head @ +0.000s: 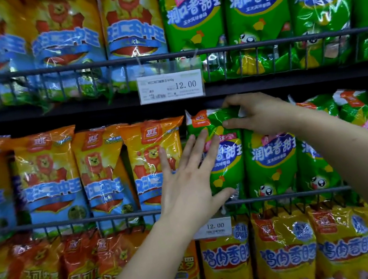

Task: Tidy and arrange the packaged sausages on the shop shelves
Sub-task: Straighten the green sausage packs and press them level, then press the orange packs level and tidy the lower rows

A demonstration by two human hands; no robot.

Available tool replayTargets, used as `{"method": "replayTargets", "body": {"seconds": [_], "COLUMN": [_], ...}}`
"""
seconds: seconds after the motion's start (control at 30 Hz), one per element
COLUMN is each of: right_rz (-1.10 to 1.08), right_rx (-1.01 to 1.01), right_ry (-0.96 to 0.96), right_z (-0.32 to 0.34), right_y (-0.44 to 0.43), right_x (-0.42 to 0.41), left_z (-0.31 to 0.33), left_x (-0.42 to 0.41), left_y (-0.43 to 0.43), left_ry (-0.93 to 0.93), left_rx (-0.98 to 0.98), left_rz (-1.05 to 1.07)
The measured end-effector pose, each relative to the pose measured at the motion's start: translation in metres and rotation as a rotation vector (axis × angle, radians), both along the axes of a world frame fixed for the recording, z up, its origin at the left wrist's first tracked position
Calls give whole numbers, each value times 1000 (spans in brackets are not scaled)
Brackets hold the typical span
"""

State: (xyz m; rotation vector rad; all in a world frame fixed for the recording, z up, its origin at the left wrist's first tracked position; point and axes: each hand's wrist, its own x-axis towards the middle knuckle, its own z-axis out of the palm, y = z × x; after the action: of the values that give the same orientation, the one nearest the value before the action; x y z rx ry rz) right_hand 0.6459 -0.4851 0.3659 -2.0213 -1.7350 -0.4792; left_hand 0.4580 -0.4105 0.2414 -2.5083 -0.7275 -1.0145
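On the middle shelf (72,221): green sausage pack (223,157) stands upright.
Right hand (256,114): thumb and fingers clamp the pack's top edge.
Left hand (189,175): fingers straight, spread, pressed against its front.

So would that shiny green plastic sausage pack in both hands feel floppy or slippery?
Probably slippery: the green plastic sausage pack shows glossy glare. Its top looks floppy, crumpling where the right hand pinches it. It may tip; the left hand braces its front.
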Motion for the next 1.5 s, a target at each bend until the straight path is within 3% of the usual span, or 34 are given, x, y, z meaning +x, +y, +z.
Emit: {"method": "replayTargets", "body": {"seconds": [0.57,0.77,0.9,1.1,1.5], "right_rz": [51,99,200,233,-93], "right_rx": [69,263,408,324,167], "right_ry": [-87,-184,-220,-267,-217], "right_z": [-7,-21,-31,-34,-25], "right_y": [-6,-5,-8,7,60], "right_x": [-1,-5,-26,-80,-116], "left_z": [-1,-7,-16,-24,-10], "left_x": [-1,-14,-37,-71,-80], "left_y": [-8,-17,-17,13,50], "left_ry": [38,30,-112,-299,-90], "left_rx": [-8,15,6,1,33], "left_rz": [60,51,151,316,222]}}
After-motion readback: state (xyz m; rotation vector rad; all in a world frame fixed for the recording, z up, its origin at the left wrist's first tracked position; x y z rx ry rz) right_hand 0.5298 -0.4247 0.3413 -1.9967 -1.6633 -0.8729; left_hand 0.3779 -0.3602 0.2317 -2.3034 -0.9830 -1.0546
